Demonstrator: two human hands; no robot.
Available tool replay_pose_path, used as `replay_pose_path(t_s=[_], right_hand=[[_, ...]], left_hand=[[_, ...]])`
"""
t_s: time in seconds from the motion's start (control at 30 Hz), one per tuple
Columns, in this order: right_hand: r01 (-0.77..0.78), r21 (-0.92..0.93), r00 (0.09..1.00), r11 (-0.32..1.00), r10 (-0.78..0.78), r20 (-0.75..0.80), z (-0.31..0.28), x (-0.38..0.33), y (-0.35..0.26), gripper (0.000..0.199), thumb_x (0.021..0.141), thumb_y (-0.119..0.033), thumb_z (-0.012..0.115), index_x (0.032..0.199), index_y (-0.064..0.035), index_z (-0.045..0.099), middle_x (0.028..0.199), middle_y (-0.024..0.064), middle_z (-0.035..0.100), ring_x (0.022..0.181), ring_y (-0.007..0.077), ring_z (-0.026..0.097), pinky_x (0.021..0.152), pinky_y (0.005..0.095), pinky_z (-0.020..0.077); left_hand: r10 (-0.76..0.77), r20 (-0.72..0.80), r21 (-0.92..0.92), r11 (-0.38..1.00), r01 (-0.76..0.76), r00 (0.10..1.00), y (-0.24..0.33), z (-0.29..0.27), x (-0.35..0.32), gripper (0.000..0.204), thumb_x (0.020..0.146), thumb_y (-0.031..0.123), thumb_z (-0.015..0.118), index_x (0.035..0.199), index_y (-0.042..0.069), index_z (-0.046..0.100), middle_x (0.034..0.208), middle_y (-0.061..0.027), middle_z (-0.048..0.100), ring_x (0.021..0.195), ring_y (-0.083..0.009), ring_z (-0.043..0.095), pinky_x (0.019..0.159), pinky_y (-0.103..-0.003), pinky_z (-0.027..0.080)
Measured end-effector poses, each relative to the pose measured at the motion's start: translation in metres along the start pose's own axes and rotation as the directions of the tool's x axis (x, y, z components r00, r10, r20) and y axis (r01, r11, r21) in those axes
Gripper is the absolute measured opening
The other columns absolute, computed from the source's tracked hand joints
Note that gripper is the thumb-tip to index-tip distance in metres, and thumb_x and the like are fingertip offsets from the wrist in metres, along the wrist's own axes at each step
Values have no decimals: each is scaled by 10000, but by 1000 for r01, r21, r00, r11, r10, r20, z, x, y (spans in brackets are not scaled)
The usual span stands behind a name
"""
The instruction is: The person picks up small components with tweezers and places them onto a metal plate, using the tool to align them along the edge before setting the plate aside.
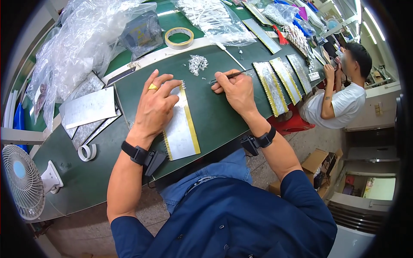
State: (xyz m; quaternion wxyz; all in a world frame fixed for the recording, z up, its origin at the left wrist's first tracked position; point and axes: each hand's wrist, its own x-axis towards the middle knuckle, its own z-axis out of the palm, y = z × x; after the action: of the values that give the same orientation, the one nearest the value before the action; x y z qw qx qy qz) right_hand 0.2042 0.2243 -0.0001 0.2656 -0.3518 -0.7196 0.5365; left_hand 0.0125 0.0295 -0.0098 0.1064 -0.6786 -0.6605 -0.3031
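Note:
A flat silvery metal plate [180, 133] lies on the green table in front of me. Yellow tape runs down its right edge, and small pin-like pieces line its left edge, with a few more at the far right corner. Over its far end is my left hand [155, 105], fingers spread and bent, a gold-coloured ring on one; the fingertips are near those corner pieces. To the right, my right hand [235, 89] pinches dark tweezers [235, 74], their tips pointing left above the table. Just beyond lies a loose heap of tiny silvery parts [198, 64].
Several taped plates [270, 88] lie in a row at right. Bare plates [89, 107], a white tape roll [87, 152] and a fan [26, 180] are at left. Behind are a yellowish tape roll [179, 38], plastic bags [94, 34] and a white-tipped stick [230, 55]. A co-worker [340, 94] sits at right.

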Motion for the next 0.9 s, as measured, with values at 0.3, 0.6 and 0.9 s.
replay_pose_path(t_s=[0.3,0.6,0.9], right_hand=[[-124,68,992,990,124,9,-1,4,1,290,1079,-200,746,1040,87,735,906,147,820,785,137,775,742,262,625],[235,-131,966,963,-217,143,-1,-24,9,147,1084,-90,706,1132,47,724,988,136,814,863,198,786,798,295,626],[893,-281,447,350,-761,471,17,-25,2,255,931,-4,762,1170,62,700,1085,206,750,1016,361,755,857,414,635]], left_hand=[[-5,-6,-4,1000,5,1000,1,1,-2,69,801,-25,703,788,31,741,1284,-77,744,1362,-310,621,1305,-554,387],[-30,-34,-36,999,29,999,3,2,-1,206,883,-91,695,711,-1,626,1294,-70,763,1327,-311,655,1286,-568,405],[-119,-55,-121,986,112,991,5,4,-1,141,938,-20,732,798,-1,725,1267,-65,775,1310,-317,669,1264,-558,420]])
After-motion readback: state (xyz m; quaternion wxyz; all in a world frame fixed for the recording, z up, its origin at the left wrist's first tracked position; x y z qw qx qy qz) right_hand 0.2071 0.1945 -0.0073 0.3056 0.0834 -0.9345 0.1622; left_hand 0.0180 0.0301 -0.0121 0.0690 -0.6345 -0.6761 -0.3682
